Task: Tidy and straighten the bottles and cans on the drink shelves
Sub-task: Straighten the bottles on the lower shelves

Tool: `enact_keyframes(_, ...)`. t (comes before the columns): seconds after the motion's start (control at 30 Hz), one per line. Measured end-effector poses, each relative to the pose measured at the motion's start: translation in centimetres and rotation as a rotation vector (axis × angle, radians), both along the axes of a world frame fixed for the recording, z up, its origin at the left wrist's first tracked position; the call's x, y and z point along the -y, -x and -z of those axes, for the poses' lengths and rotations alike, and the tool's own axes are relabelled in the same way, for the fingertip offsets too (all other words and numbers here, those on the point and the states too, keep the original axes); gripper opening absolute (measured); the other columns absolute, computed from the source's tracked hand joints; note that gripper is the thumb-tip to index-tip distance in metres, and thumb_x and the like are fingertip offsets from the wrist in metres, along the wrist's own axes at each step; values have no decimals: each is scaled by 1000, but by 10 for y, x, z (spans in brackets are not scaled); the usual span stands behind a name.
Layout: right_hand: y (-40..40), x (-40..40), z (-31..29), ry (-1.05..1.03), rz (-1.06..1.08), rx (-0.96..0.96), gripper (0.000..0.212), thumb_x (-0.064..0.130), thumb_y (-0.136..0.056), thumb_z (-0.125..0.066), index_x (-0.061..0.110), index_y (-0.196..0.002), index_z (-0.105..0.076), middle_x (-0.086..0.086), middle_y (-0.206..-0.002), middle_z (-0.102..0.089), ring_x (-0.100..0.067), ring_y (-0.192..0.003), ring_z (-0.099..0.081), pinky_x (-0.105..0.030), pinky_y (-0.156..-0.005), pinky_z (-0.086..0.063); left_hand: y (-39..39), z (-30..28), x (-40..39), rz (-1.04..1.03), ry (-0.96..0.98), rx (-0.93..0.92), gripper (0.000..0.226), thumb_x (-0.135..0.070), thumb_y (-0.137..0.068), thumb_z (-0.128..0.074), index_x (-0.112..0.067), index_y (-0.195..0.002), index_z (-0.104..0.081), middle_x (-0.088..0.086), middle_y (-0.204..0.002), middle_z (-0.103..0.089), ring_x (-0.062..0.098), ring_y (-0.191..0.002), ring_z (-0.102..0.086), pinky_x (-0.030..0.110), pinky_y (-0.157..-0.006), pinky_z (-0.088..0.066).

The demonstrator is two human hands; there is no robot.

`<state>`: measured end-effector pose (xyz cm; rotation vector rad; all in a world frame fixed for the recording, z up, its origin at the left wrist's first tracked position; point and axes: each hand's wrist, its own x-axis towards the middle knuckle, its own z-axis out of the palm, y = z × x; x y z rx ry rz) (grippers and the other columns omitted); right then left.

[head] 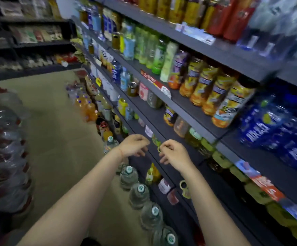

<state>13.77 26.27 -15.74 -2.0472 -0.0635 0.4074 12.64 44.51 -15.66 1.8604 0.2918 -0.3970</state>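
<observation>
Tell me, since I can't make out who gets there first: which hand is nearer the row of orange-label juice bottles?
Right. The right hand hangs below and left of the orange-label juice bottles, by the lower shelf's edge. The left hand is farther left, over the aisle side.

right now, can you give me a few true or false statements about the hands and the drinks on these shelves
1. Both hands are out in front of the shelves. True.
2. The left hand grips a blue bottle. False: it holds no bottle; its fingers are loosely curled.
3. Large water jugs stand in a row on the floor below the hands. True.
4. The orange juice bottles sit on the floor. False: they stand on a shelf, up and to the right of the hands.
5. The blue packs are on the far right. True.
</observation>
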Motion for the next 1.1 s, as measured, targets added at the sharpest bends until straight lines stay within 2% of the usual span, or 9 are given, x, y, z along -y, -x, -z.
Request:
enact_keyframes(0.1, -26, -78, 14, -5, 13, -56, 13, 20, -99, -55, 14, -89, -62, -6, -75, -67, -21, -58, -64, -31, -53, -49, -20, 14, -72, -48, 23, 3, 21, -25, -98, -56, -7, -106, -63, 7, -86, -66, 21, -69, -63, 35, -69, -48)
enact_keyframes(0.33, -73, -238, 60, 124, -8, -269, 12, 21, -98, -53, 12, -93, -58, -7, -77, -64, -19, -56, -62, -28, -50, -48, -73, 53, -219, -102, 37, -72, 13, -20, -98, -52, -9, -97, -59, 6, -77, -62, 18, -60, -60, 25, -51, -45)
enact_keyframes(0.57, -143, -293, 96, 194, 121, -335, 10, 17, -97, -52, 10, -100, -58, -7, -83, -60, -19, -60, -62, -32, -54, -52, -147, 108, -285, -124, 151, -173, 13, -25, -96, -54, -17, -88, -60, 8, -83, -69, 22, -65, -68, 24, -48, -43)
enact_keyframes(0.67, -197, -313, 125, 203, 181, -332, 11, 16, -94, -55, 16, -105, -55, -3, -88, -60, -19, -69, -63, -40, -64, -58, -190, 133, -297, -144, 167, -192, 17, -28, -99, -51, -12, -100, -59, 11, -87, -70, 23, -66, -67, 22, -46, -42)
enact_keyframes(0.8, -299, -338, 186, 217, 200, -343, 28, 16, -88, -57, 24, -114, -47, -1, -94, -60, -19, -75, -59, -53, -75, -59, -268, 172, -314, -167, 160, -187, 21, -25, -100, -50, -7, -110, -55, 15, -89, -67, 22, -62, -62, 17, -40, -42)
enact_keyframes(0.87, -353, -348, 221, 214, 221, -348, 42, 19, -88, -61, 25, -126, -45, -5, -118, -61, -22, -91, -60, -56, -84, -56, -314, 197, -321, -189, 152, -188, 17, -20, -99, -51, -6, -107, -57, 13, -81, -66, 21, -58, -60, 19, -43, -44)
enact_keyframes(0.93, -403, -357, 252, 225, 261, -343, 64, 22, -90, -63, 23, -146, -34, -8, -145, -46, -29, -120, -54, -55, -95, -51, -356, 224, -324, -204, 162, -214, 14, -16, -98, -51, -5, -104, -58, 10, -74, -63, 20, -55, -57, 20, -44, -44)
enact_keyframes(1.03, -459, -373, 272, 286, 329, -338, 76, 24, -94, -60, 17, -156, -16, -9, -159, -27, -33, -141, -34, -45, -111, -36, -406, 257, -325, -199, 198, -274, 11, -11, -99, -50, -2, -98, -57, 13, -76, -59, 18, -55, -53, 14, -40, -40)
enact_keyframes(1.1, -488, -379, 290, 325, 337, -349, 70, 25, -99, -57, 10, -155, -17, -10, -162, -21, -29, -146, -26, -31, -108, -24, -430, 275, -329, -212, 237, -315, 11, -8, -99, -49, -2, -95, -56, 14, -75, -57, 18, -55, -51, 13, -40, -41)
